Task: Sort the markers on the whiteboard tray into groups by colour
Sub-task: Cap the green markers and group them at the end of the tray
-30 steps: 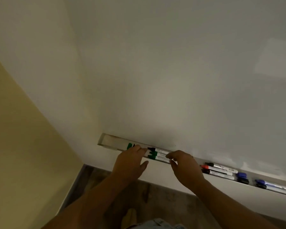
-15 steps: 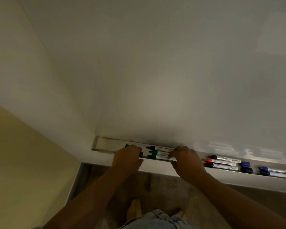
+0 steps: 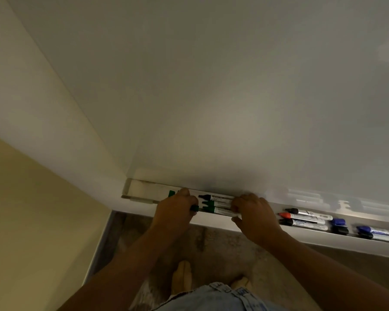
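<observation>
Green markers (image 3: 213,207) lie bunched at the tray's (image 3: 142,190) left end, between both hands. Left hand (image 3: 174,208) and right hand (image 3: 252,213) press their ends; neither grip's closure shows. Judged step: squaring the green group. Next, the mixed black, red and blue markers (image 3: 305,218) rightward need separating.

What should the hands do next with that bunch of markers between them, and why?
Probably lift the black-capped marker out with the right hand and carry it right, to the black markers beside the red one. It lies at the back of the tray, against two green-capped markers that both hands bracket. The left hand could steady the greens.
</observation>
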Demonstrator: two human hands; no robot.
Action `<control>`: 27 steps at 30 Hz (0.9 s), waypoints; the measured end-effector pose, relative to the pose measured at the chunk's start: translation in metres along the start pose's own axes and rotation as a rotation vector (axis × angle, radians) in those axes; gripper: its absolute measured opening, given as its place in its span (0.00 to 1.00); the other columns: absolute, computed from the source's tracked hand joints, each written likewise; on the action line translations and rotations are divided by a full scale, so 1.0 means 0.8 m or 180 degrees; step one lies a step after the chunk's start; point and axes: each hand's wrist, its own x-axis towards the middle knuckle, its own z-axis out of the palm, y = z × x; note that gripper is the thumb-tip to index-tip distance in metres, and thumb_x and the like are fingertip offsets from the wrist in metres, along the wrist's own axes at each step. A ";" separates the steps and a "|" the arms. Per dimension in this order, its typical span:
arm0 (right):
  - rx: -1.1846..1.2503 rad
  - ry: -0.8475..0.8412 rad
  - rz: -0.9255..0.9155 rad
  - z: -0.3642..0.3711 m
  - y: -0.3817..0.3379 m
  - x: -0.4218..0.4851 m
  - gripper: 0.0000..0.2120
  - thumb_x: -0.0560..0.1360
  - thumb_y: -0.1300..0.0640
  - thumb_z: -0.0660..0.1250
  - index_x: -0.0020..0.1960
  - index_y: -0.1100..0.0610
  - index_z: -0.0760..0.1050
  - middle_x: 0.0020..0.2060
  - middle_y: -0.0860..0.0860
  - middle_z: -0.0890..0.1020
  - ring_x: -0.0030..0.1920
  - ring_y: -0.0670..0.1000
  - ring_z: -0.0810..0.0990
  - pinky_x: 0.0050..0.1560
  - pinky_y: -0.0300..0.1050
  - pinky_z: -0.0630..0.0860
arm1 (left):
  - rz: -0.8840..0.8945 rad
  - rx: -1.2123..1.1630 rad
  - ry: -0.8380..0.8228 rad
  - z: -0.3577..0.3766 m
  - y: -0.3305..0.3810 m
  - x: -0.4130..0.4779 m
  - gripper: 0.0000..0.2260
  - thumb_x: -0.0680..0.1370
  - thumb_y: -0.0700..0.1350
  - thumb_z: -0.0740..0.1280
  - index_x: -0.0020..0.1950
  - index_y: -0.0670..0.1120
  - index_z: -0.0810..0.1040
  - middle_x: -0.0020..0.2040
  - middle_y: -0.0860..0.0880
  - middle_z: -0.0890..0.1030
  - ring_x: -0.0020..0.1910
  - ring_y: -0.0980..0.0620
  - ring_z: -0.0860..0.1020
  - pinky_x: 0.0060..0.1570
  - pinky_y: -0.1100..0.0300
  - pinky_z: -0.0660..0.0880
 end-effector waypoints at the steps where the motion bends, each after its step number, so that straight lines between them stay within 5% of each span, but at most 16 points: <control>1: 0.0024 0.0021 -0.0026 -0.003 -0.001 -0.002 0.08 0.70 0.48 0.69 0.48 0.46 0.74 0.49 0.45 0.80 0.51 0.48 0.74 0.52 0.44 0.70 | 0.0004 -0.0110 0.0065 -0.001 0.001 -0.003 0.07 0.75 0.49 0.69 0.53 0.53 0.79 0.52 0.53 0.74 0.45 0.55 0.76 0.42 0.64 0.71; 8: 0.1385 0.0710 -0.0033 -0.047 -0.010 -0.032 0.10 0.77 0.57 0.63 0.57 0.48 0.74 0.48 0.42 0.75 0.45 0.40 0.74 0.48 0.37 0.73 | -0.0419 -0.1359 0.0232 -0.023 0.005 -0.041 0.13 0.77 0.49 0.67 0.61 0.54 0.77 0.56 0.54 0.80 0.39 0.59 0.76 0.51 0.63 0.75; 11: 0.1857 0.0841 -0.0104 -0.073 -0.015 -0.059 0.15 0.78 0.59 0.60 0.62 0.47 0.73 0.50 0.43 0.75 0.47 0.41 0.77 0.47 0.34 0.74 | -0.0564 -0.2087 0.0481 -0.043 0.014 -0.058 0.11 0.75 0.49 0.69 0.56 0.60 0.74 0.50 0.57 0.81 0.34 0.56 0.79 0.42 0.60 0.79; 14: 0.1853 0.0925 -0.0253 -0.095 -0.024 -0.083 0.14 0.77 0.53 0.59 0.61 0.42 0.72 0.49 0.39 0.76 0.47 0.40 0.76 0.46 0.29 0.72 | -0.0682 -0.2529 0.0668 -0.060 0.023 -0.068 0.10 0.74 0.47 0.71 0.47 0.62 0.74 0.44 0.58 0.81 0.37 0.55 0.80 0.36 0.65 0.75; 19: 0.1821 0.1048 -0.0377 -0.107 -0.039 -0.095 0.15 0.77 0.52 0.57 0.61 0.39 0.70 0.49 0.37 0.75 0.50 0.40 0.76 0.50 0.29 0.71 | -0.0541 -0.3049 0.0723 -0.083 0.032 -0.073 0.10 0.74 0.44 0.69 0.50 0.59 0.79 0.45 0.59 0.81 0.42 0.57 0.79 0.39 0.64 0.77; 27: 0.1750 0.1034 -0.0292 -0.110 -0.048 -0.089 0.14 0.79 0.47 0.54 0.62 0.40 0.72 0.48 0.35 0.73 0.49 0.39 0.74 0.45 0.28 0.70 | -0.0208 -0.2796 0.0550 -0.096 0.045 -0.070 0.10 0.74 0.42 0.69 0.50 0.58 0.79 0.48 0.57 0.79 0.45 0.59 0.76 0.43 0.69 0.75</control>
